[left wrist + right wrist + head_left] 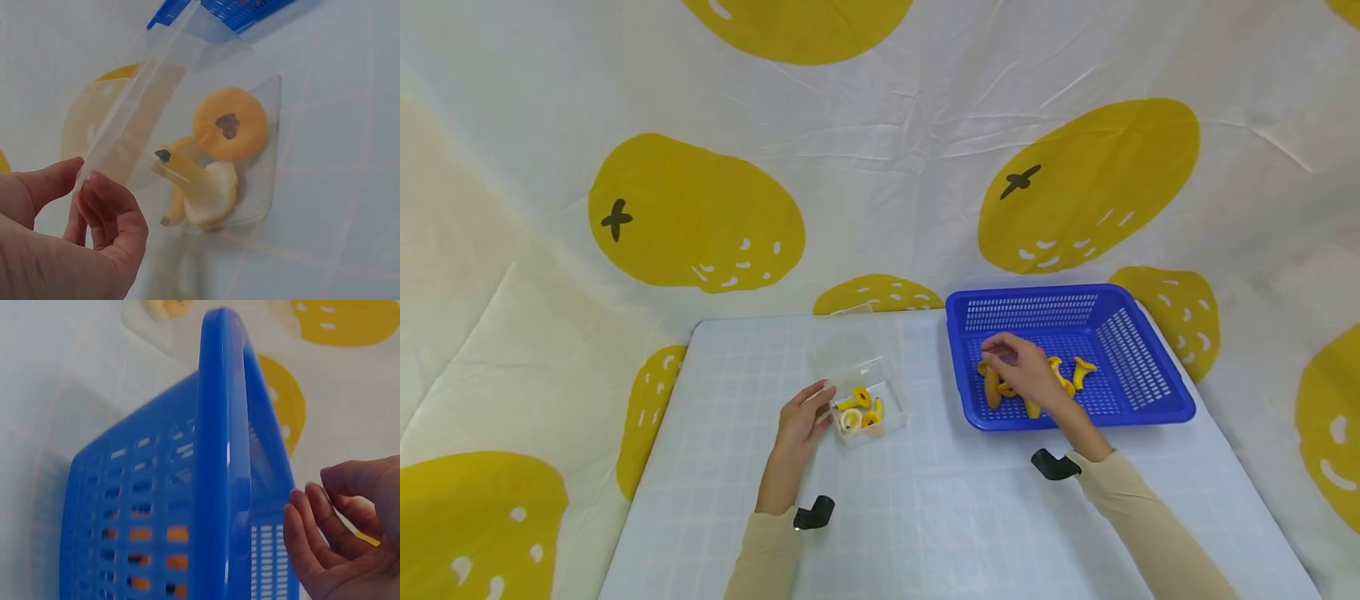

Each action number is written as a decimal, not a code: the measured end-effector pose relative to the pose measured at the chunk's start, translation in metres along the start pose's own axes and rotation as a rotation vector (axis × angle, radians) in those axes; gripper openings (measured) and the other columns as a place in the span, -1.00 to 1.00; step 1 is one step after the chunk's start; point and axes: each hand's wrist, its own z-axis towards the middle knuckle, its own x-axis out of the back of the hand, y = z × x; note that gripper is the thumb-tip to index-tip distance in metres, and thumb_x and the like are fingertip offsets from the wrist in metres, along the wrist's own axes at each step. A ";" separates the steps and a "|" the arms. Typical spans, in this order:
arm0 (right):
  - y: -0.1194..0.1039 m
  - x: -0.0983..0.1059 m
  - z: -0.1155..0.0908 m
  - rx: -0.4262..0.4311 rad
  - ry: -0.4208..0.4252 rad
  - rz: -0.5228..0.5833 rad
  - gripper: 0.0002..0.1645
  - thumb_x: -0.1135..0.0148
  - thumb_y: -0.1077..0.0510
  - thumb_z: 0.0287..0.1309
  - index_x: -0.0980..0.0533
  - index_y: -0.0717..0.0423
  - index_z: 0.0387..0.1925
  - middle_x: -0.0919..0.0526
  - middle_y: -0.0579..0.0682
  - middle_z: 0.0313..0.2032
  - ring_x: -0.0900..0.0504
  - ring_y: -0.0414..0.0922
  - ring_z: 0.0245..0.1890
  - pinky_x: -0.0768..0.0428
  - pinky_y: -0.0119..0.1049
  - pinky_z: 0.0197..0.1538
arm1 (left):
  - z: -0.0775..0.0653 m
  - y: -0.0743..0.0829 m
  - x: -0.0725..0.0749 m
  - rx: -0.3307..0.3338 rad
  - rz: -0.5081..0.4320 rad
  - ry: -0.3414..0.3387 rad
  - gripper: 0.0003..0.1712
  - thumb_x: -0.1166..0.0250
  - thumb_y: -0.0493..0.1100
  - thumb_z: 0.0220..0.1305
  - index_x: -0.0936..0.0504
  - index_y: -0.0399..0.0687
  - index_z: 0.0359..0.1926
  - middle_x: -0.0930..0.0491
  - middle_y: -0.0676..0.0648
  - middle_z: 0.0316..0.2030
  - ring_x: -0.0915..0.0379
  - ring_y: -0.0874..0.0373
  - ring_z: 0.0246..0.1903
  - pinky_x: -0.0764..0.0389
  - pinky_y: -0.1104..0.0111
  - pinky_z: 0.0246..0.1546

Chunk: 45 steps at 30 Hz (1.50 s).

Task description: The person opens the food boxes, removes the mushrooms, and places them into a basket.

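Note:
A small clear plastic box (898, 408) stands left of centre on the table, with several yellow mushrooms (862, 397) in it. My left hand (801, 423) is at its left side; the left wrist view shows thumb and fingertips pinching the edge of its clear wall (125, 115). Inside, an orange cap (245, 147) and a pale-capped mushroom (212, 194) show through. My right hand (1028, 372) hovers over the left part of a blue basket (1138, 354), fingers loosely bent. Nothing shows between those fingers in the right wrist view. Beneath and beside it lie more yellow mushrooms (1082, 372).
The box's clear lid (846, 348) lies folded back behind it. A pale checked cloth (925, 517) covers the table. Behind hangs a white curtain (880, 192) with large yellow fruit prints. The basket's tall slotted sides and rim surround the mushrooms.

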 end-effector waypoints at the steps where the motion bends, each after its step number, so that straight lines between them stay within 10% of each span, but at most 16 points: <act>1: -0.003 -0.003 0.001 0.001 -0.004 0.012 -0.76 -0.24 0.21 0.45 -0.58 0.29 0.03 -0.70 0.18 -0.07 -0.68 0.11 -0.04 -0.64 0.06 0.12 | 0.000 0.000 0.000 0.004 -0.007 -0.003 -0.44 -0.42 -0.16 0.36 -0.54 -0.16 0.33 -0.58 0.01 -0.16 -0.45 0.12 -0.13 -0.58 0.43 -0.21; 22: -0.055 -0.077 0.022 0.159 -0.108 0.106 -0.84 -0.27 0.28 0.41 -0.61 0.24 -0.04 -0.72 0.09 -0.13 -0.69 0.00 -0.11 -0.68 -0.03 0.07 | 0.002 0.001 0.001 0.023 -0.048 -0.040 -0.43 -0.35 -0.15 0.43 -0.48 -0.15 0.39 -0.59 0.01 -0.05 -0.40 0.02 0.04 -0.55 0.42 -0.14; 45: -0.068 -0.154 0.026 0.291 -0.425 0.173 -0.78 -0.26 0.41 0.32 -0.58 0.37 -0.02 -0.68 0.30 -0.06 -0.64 0.05 -0.10 -0.65 -0.04 0.10 | 0.004 -0.005 0.001 -0.026 -0.056 -0.047 -0.47 -0.36 -0.19 0.42 -0.51 -0.21 0.34 -0.64 0.04 -0.14 -0.50 0.11 -0.07 -0.57 0.45 -0.25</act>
